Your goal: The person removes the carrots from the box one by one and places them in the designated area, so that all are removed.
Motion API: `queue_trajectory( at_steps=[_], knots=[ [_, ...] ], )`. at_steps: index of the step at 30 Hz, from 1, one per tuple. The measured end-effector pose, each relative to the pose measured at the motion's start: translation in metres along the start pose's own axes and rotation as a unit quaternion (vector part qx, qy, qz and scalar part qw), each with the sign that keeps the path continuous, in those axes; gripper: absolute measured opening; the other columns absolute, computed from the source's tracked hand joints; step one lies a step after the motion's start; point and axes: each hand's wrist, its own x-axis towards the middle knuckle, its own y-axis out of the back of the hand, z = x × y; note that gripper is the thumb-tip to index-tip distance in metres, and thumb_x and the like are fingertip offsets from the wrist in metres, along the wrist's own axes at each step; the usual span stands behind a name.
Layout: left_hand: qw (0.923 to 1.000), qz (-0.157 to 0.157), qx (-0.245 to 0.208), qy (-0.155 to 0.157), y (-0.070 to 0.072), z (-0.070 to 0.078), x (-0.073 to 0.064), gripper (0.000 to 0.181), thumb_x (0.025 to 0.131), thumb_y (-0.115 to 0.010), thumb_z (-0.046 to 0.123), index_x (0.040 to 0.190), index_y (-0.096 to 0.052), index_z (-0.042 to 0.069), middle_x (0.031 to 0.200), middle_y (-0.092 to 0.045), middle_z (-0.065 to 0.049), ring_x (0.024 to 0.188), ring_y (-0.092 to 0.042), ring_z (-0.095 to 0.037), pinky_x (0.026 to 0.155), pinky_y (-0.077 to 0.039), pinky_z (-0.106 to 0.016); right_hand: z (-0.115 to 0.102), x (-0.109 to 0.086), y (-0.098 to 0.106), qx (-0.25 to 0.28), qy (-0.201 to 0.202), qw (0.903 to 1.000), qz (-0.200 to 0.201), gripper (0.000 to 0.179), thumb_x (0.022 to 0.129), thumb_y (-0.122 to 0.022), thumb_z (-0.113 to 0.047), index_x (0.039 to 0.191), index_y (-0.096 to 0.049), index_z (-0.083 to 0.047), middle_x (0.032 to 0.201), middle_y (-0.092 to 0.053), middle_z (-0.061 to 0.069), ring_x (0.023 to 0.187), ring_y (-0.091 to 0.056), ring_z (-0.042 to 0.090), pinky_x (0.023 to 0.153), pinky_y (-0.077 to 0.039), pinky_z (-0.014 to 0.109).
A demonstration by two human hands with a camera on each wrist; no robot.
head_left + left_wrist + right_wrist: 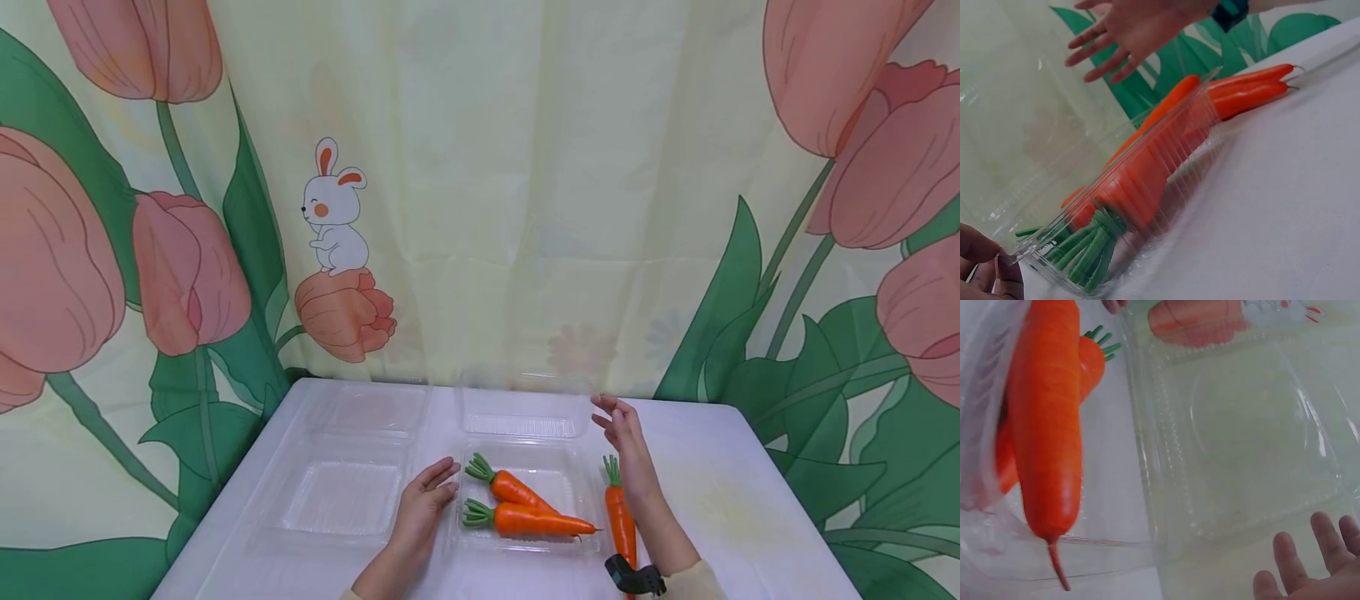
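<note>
A clear plastic clamshell box (564, 482) lies with its lid (525, 410) tipped up and back. Inside it are two orange carrots with green tops, an upper carrot (517, 490) and a lower carrot (534, 522), partly overlapping. My left hand (420, 510) is at the box's left side; in the left wrist view its thumb and finger pinch the rim corner (1013, 255). Beside the lid's right edge my right hand (628, 450) is raised, fingers spread and holding nothing. Just right of the box, under my right forearm, lies a third carrot (621, 518).
Another clear clamshell box (341, 500) lies to the left, its lid (371, 410) folded back. Both rest on a white-covered table (720, 533). Behind the far edge hangs a curtain (480, 208) printed with tulips and a rabbit. A black band (633, 575) circles my right wrist.
</note>
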Motion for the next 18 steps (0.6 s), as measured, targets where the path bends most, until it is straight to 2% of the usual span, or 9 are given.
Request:
queue_trajectory(
  at_steps=[10, 18],
  knots=[
    [0.9998, 0.011, 0.009, 0.012, -0.001, -0.001, 0.001, 0.055, 0.092, -0.065, -0.005, 0.145, -0.049, -0.008, 0.14, -0.062, -0.023, 0.114, -0.064, -0.014, 0.083, -0.054, -0.024, 0.001, 0.023, 0.003, -0.018, -0.027, 0.9986, -0.043, 0.061, 0.109, -0.03, -0.051, 0.158, -0.022, -0.015, 0.168, -0.029, 0.013, 0.148, -0.035, 0.041, 0.124, -0.019, 0.065],
    [0.9998, 0.015, 0.012, 0.008, -0.001, -0.001, 0.001, 0.054, 0.092, -0.065, -0.006, 0.144, -0.05, -0.008, 0.14, -0.062, -0.023, 0.115, -0.064, -0.015, 0.083, -0.054, -0.024, 0.01, 0.031, 0.004, -0.023, -0.055, 0.9957, -0.071, 0.066, 0.109, -0.025, -0.054, 0.159, -0.02, -0.01, 0.168, -0.026, 0.019, 0.151, -0.031, 0.044, 0.122, -0.023, 0.067]
  ],
)
